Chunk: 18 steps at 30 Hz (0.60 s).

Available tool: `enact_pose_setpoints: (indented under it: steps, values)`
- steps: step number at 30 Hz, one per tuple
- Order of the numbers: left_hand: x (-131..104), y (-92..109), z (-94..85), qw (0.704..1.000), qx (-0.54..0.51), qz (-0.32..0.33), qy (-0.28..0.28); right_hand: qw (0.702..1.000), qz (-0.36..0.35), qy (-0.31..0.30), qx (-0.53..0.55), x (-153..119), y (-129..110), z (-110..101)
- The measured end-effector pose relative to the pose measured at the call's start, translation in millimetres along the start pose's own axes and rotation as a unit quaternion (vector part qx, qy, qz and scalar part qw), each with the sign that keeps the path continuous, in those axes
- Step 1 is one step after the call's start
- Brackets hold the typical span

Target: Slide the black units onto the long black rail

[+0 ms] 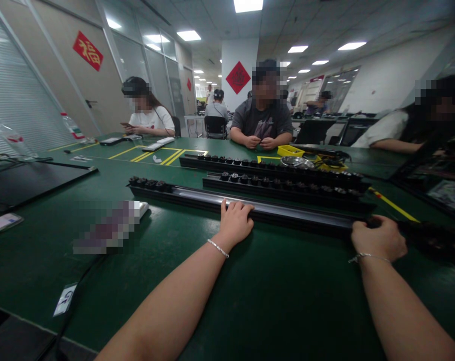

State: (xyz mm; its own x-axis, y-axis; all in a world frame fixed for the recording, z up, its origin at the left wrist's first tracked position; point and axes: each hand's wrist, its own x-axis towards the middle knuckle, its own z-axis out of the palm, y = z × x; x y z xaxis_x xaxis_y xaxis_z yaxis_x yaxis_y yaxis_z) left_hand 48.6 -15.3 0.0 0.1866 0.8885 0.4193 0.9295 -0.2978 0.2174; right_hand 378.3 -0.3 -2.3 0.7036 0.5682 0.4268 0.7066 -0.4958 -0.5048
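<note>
A long black rail lies across the green table, with several small black parts seated at its left end. My left hand rests on the rail near its middle, fingers spread over the channel and holding nothing. At the rail's right end, my right hand has its fingers curled round a small dark thing too hidden to name. Behind, two more black rails carry rows of black parts, a nearer one and a farther one.
Yellow trays and a round metal dish stand behind the rails. A blurred-out device with a cable lies left, near a black panel. A person sits opposite; others sit left and right.
</note>
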Motion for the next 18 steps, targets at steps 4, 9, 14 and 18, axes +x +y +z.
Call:
enact_pose_setpoints:
  steps: [4,9,14,18]
  values:
    - [0,0,-0.2,1.0,0.001,-0.001,0.001,0.998,0.062,0.008,0.022,-2,-4,-5]
    - [0,0,-1.3,1.0,0.003,0.003,0.003,0.998,0.059,0.008,0.035,-8,-9,-11]
    - [0,1,-3.2,1.0,-0.001,-0.002,-0.005,0.997,0.056,0.017,0.046,-11,-11,-12]
    - [0,2,-4.7,1.0,0.005,-0.008,-0.017,0.997,0.049,0.02,0.054,-8,-5,-11]
